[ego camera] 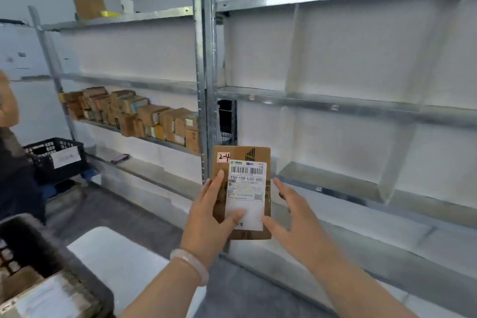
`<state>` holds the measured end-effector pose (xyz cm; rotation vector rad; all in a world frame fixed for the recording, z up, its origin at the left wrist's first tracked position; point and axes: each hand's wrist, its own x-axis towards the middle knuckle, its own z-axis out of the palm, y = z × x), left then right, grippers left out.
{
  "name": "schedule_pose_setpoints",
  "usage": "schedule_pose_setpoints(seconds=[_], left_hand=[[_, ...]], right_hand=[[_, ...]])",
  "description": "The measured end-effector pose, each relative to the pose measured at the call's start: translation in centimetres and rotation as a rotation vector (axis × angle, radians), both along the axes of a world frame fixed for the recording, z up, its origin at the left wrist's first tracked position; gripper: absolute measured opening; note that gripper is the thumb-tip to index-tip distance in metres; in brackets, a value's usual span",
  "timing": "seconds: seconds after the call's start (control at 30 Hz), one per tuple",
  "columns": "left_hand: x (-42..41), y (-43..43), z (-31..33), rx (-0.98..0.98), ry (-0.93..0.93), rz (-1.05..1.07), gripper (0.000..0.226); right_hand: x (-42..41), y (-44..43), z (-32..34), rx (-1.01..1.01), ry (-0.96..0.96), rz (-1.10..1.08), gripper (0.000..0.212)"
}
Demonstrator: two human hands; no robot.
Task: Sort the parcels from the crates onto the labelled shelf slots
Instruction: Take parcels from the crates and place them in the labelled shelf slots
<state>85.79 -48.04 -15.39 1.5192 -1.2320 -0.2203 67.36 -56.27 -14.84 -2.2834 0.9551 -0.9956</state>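
A flat brown cardboard parcel point(258, 157) is held upright in front of me, its white shipping label and a small sticker reading "2-4" facing me. My left hand point(210, 210) holds its left edge, thumb across the lower part of the label and fingers behind. My right hand point(286, 210) is at the parcel's right edge, fingers spread and fairly straight, thumb touching the lower right corner. Behind the parcel stands the metal shelf unit point(335, 102) with white dividers forming slots. A black crate point(23, 253) with parcels sits at the lower left.
The left shelf bay carries a row of several brown parcels point(134, 113). A second black crate point(58, 155) stands on the floor at the left, beside a person's dark sleeve point(15, 175). A phone point(120, 158) lies on the low shelf. A white surface point(113, 258) is below my left arm.
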Motion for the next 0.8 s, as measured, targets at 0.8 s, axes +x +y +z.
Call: schedule_pose_setpoints(seconds=[0.8], left_hand=[[-60.0,-17.7,-4.5,-0.009,-0.088,-0.755,0.086]], right_hand=[[-60.3,0.5,-3.0,-0.051,0.417,-0.842,0.078]])
